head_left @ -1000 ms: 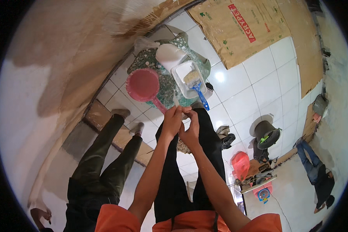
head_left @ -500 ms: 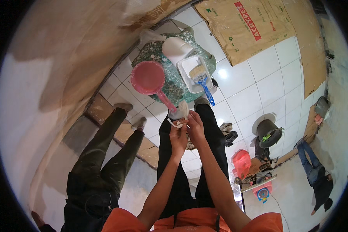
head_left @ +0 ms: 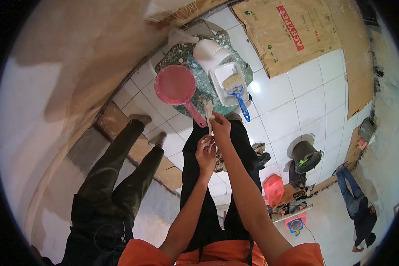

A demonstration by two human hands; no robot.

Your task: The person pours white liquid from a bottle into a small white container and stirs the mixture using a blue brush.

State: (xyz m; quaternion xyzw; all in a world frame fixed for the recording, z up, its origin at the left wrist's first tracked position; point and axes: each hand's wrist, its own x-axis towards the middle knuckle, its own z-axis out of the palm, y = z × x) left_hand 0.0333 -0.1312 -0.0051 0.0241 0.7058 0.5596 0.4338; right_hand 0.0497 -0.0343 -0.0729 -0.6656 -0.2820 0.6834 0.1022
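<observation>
Your right hand (head_left: 221,129) is farther forward of your left hand (head_left: 205,158) than half a second ago, and the limp white strip (head_left: 209,120) runs lengthwise between them. From the head view, your right fingers pinch the strip partway along, your left fingers grip its nearer part, and its loose end sticks out ahead of your fingertips. Just left of your right fingertips is the pink dipper (head_left: 192,108); ahead and rightward, a blue-handled brush (head_left: 238,96) lies across a white tray (head_left: 226,71) on a speckled green surface (head_left: 202,88).
</observation>
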